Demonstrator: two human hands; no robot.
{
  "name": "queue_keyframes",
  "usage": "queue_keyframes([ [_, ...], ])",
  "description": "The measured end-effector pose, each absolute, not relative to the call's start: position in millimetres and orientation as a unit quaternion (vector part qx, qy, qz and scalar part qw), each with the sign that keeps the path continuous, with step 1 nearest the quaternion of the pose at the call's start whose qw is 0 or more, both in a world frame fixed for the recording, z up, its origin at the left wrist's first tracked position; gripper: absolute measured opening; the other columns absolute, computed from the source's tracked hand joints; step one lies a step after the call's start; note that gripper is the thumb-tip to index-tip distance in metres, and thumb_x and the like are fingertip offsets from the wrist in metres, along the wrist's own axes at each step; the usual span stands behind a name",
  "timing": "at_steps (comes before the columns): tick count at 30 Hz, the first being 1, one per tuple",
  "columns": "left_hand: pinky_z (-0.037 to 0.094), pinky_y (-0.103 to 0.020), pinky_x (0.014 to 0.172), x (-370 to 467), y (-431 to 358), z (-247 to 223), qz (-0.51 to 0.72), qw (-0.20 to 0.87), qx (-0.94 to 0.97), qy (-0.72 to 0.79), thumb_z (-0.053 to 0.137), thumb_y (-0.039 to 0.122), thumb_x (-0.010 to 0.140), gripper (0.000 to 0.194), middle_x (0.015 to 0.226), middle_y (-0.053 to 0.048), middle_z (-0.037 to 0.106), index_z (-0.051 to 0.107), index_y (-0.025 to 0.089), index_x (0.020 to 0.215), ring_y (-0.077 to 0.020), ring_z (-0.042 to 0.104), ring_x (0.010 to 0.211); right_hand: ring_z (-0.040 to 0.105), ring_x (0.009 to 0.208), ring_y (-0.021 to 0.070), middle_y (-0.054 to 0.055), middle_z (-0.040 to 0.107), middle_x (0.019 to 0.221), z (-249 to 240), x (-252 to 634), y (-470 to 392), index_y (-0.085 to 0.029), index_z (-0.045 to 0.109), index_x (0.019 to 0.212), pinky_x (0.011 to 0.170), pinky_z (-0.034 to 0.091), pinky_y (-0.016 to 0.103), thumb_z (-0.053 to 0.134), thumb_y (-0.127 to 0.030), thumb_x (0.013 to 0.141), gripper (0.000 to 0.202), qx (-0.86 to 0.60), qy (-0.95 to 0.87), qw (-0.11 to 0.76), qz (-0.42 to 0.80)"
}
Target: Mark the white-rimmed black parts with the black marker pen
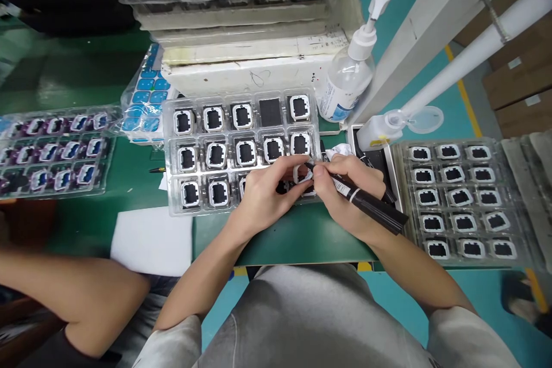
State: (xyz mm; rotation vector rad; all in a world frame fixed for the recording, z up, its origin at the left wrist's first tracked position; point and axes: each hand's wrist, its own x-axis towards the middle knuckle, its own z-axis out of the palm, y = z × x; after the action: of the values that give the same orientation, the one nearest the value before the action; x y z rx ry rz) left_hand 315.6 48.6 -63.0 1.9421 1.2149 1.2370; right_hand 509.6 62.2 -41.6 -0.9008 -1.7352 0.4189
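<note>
Marker [376, 209] aslant, tip leftward, in closed right hand [350, 188], frame [296, 173] in pinched left hand [266, 194]

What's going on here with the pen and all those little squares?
Someone's left hand is pinching a small white frame, while the right hand holds a black marker with its tip at or very near it. I can't tell whether it touches. They're working over a clear tray of white-rimmed squares; one top-row slot shows only black. Another filled tray sits to the right.
</note>
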Motion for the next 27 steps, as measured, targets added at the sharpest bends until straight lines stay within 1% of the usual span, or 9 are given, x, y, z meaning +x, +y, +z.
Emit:
queue_keyframes([
  [2,0.067,-0.02,0.079,316.0,49.5,-62.0,0.468,0.299,0.703,0.444,0.09,0.023,0.099,0.037,0.102,-0.001,0.085,0.077,0.024,0.133,-0.0145,0.084,0.086,0.068,0.069,0.0083,-0.001,0.073,0.084,-42.0,510.2,61.9,-0.019,0.063,0.094,0.067,0.058,0.024,0.072,-0.013,0.106,0.016,-0.379,-0.73,0.541,0.177],
  [5,0.07,-0.019,0.082,317.4,50.7,-59.9,0.495,0.381,0.653,0.428,0.096,0.023,0.093,0.043,0.101,0.0,0.086,0.076,0.024,0.131,-0.0148,0.086,0.091,0.07,0.07,0.0095,-0.001,0.074,0.085,-43.9,512.1,60.1,-0.019,0.064,0.095,0.066,0.057,0.025,0.073,-0.015,0.106,0.015,-0.377,-0.721,0.552,0.183],
  [9,0.072,-0.019,0.082,318.5,51.6,-58.1,0.508,0.447,0.602,0.423,0.103,0.028,0.085,0.051,0.102,-0.002,0.087,0.077,0.023,0.129,-0.0151,0.086,0.093,0.073,0.074,0.0115,-0.002,0.074,0.086,-47.1,514.2,57.7,-0.02,0.066,0.098,0.069,0.058,0.026,0.075,-0.016,0.105,0.012,-0.365,-0.696,0.574,0.23],
  [12,0.072,-0.019,0.081,318.2,51.8,-57.9,0.509,0.458,0.589,0.428,0.106,0.029,0.082,0.053,0.102,-0.003,0.086,0.078,0.023,0.128,-0.0158,0.086,0.092,0.074,0.074,0.0119,-0.001,0.075,0.087,-47.4,512.9,58.5,-0.02,0.065,0.098,0.07,0.059,0.026,0.075,-0.013,0.103,0.013,-0.358,-0.7,0.579,0.216],
  [16,0.071,-0.017,0.082,318.1,52.4,-57.8,0.518,0.471,0.579,0.417,0.108,0.026,0.079,0.056,0.101,-0.002,0.086,0.079,0.024,0.126,-0.0149,0.086,0.093,0.08,0.082,0.016,0.001,0.078,0.091,-46.0,509.7,61.5,-0.021,0.065,0.1,0.075,0.066,0.028,0.075,-0.008,0.1,0.016,-0.341,-0.712,0.589,0.175],
  [18,0.071,-0.017,0.082,318.4,52.8,-58.0,0.519,0.476,0.575,0.415,0.108,0.026,0.078,0.056,0.101,-0.002,0.086,0.079,0.024,0.126,-0.0155,0.087,0.095,0.081,0.083,0.0173,0.001,0.079,0.094,-45.6,509.2,62.6,-0.021,0.066,0.102,0.076,0.069,0.029,0.076,-0.008,0.099,0.017,-0.335,-0.715,0.591,0.164],
  [20,0.072,-0.018,0.083,318.6,53.0,-58.4,0.521,0.473,0.575,0.418,0.107,0.027,0.08,0.054,0.101,-0.002,0.087,0.079,0.023,0.125,-0.016,0.087,0.096,0.08,0.081,0.0172,0.002,0.08,0.095,-45.8,509.4,63.3,-0.021,0.066,0.104,0.076,0.07,0.03,0.076,-0.006,0.097,0.019,-0.321,-0.719,0.596,0.161],
  [24,0.072,-0.018,0.086,318.1,52.7,-59.9,0.523,0.467,0.579,0.416,0.107,0.028,0.081,0.052,0.103,-0.002,0.087,0.078,0.023,0.124,-0.016,0.087,0.096,0.077,0.076,0.0163,0.002,0.078,0.091,-48.1,510.6,64.5,-0.02,0.066,0.106,0.077,0.072,0.032,0.075,-0.003,0.096,0.022,-0.298,-0.727,0.6,0.152],
  [27,0.073,-0.019,0.088,317.7,52.1,-61.0,0.524,0.458,0.587,0.413,0.106,0.031,0.082,0.052,0.105,-0.002,0.087,0.078,0.024,0.124,-0.0158,0.087,0.096,0.079,0.077,0.018,0.002,0.077,0.087,-51.1,510.9,66.3,-0.02,0.068,0.108,0.08,0.074,0.035,0.075,-0.001,0.095,0.023,-0.281,-0.733,0.604,0.139],
])
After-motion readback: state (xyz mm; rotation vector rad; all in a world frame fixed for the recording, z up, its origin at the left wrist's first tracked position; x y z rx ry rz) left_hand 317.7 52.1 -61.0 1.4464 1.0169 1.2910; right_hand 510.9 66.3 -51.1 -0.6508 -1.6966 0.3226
